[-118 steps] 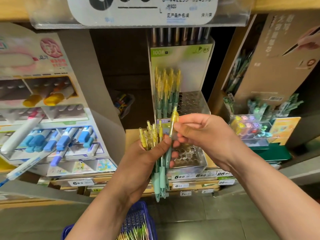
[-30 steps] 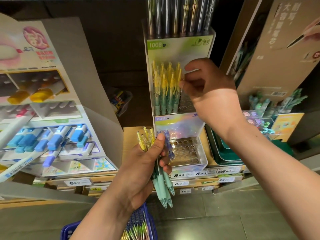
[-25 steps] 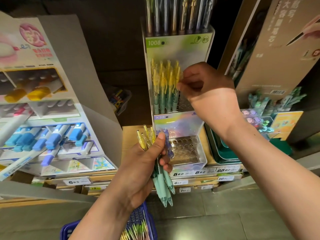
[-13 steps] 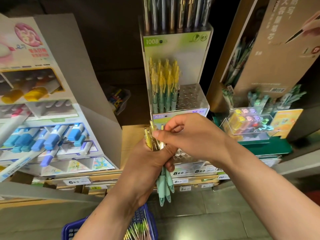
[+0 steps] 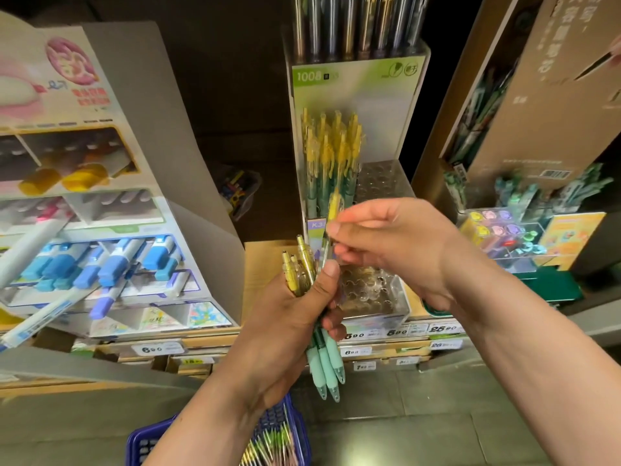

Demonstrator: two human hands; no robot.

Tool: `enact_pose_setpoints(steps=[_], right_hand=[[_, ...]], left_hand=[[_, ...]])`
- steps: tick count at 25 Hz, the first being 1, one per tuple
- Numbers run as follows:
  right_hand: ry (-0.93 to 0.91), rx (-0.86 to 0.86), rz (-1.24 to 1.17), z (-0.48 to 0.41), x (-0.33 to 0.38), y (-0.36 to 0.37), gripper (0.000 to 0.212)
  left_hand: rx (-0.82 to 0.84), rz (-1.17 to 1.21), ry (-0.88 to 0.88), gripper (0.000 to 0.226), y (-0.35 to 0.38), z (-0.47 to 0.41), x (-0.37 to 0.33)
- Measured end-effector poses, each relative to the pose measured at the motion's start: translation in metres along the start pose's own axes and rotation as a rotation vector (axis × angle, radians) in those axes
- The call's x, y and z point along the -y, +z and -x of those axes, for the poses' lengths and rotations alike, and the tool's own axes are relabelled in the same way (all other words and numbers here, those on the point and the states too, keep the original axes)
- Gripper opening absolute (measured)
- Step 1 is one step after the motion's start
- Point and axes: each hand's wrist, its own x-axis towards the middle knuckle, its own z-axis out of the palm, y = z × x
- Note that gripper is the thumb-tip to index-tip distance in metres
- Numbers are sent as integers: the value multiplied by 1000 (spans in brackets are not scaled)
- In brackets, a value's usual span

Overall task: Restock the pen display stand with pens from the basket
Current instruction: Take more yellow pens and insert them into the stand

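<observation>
Reserve: left hand point(image 5: 285, 317) clamps a bundle of yellow-capped pens point(image 5: 324, 354) | Feed: right hand point(image 5: 396, 243) pinches one pen point(image 5: 334, 206) (tip down, presumably for slotting) just before the pen display stand point(image 5: 383, 183) | Supply: basket point(image 5: 141, 443) below.

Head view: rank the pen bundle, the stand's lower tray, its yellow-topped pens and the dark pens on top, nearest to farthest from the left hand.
1. Pen bundle, gripped in the left hand.
2. Lower tray, just right of it.
3. Yellow-topped pens, up behind.
4. Dark pens, topmost, farthest.
</observation>
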Motion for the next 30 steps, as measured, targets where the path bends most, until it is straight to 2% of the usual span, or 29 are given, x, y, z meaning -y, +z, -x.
enact_pose_setpoints(steps=[3, 5, 8, 13, 15, 18, 21, 30], right_hand=[[-191, -153, -98, -7, 21, -1, 8], [-416, -270, -91, -12, 33, 0, 17], [-609, -322, 25, -18, 37, 8, 14], [-616, -390, 258, -28, 28, 18, 9], [-621, -399, 387, -28, 21, 21, 8], [-615, -417, 631, -26, 12, 26, 4], [-600, -432, 692, -27, 10, 28, 4], [-527, -423, 890, -26, 11, 30, 13]], left_hand=[[19, 181, -41, 34, -2, 3, -1], [3, 257, -67, 38, -5, 3, -2], [-25, 300, -82, 26, -9, 3, -5], [-127, 198, -48, 24, -12, 4, -5], [-137, 173, -27, 16, -13, 6, -4], [-113, 139, 12, 19, -17, 8, -4], [-70, 117, 47, 25, -20, 9, -4], [-81, 96, 27, 33, -17, 12, -1]])
